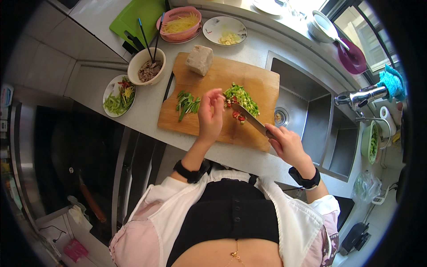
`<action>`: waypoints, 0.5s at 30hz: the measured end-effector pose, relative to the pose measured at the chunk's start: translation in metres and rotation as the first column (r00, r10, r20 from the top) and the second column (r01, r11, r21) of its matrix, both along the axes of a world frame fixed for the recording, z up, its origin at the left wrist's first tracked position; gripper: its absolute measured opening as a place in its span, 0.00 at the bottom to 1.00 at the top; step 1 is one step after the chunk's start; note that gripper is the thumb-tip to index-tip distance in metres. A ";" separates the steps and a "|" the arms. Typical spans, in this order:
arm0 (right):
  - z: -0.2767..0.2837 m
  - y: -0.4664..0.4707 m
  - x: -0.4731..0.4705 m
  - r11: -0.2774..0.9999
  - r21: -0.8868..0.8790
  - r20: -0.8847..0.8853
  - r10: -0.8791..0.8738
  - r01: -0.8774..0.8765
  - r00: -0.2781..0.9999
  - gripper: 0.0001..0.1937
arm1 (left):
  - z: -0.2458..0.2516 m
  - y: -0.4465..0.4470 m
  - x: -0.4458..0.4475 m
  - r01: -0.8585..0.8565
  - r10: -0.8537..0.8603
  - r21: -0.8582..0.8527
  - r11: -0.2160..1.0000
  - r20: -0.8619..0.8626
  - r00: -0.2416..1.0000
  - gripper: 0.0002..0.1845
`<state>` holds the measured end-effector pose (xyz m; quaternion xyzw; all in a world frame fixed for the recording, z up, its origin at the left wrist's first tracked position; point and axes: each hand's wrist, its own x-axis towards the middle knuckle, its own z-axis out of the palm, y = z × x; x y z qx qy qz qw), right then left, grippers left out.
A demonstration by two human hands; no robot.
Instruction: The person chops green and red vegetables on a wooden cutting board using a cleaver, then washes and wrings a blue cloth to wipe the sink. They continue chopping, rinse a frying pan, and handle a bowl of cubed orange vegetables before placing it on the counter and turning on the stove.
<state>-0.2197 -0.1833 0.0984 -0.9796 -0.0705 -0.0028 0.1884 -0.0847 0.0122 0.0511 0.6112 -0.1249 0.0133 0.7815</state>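
Note:
My right hand (pixel 287 143) grips the handle of a kitchen knife (pixel 252 120), whose blade slants over a wooden cutting board (pixel 220 80). Close to the blade lie chopped green pepper pieces (pixel 245 96) and red chilli slices (pixel 237 115). My left hand (pixel 211 111) hovers above the board's middle, fingers bent and apart, with nothing in it. Cut green scallion lengths (pixel 187 103) lie to its left. On the board's far edge stands a pale, rough block of food (pixel 200 60), its kind unclear.
Left of the board are a bowl of meat with chopsticks (pixel 146 68) and a plate of cut vegetables (pixel 119 100). Behind stand a pink basket of yellow shreds (pixel 180 25) and a plate with garlic (pixel 228 31). A steel sink (pixel 293 100) and faucet (pixel 358 96) are at right.

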 end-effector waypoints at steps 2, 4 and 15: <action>0.001 0.000 -0.001 1.000 -0.024 0.001 -0.004 0.004 1.000 0.24 | -0.004 -0.010 0.014 -0.048 0.043 -0.120 0.992 -0.046 0.998 0.05; 0.001 0.000 -0.004 0.999 -0.045 -0.022 -0.018 0.017 1.000 0.24 | -0.011 -0.012 0.019 -0.014 0.008 0.146 0.989 0.038 0.999 0.05; -0.005 0.009 -0.017 0.995 -0.065 0.009 -0.071 0.071 0.997 0.24 | -0.054 -0.003 0.020 -0.049 -0.628 0.899 0.436 0.342 0.699 0.04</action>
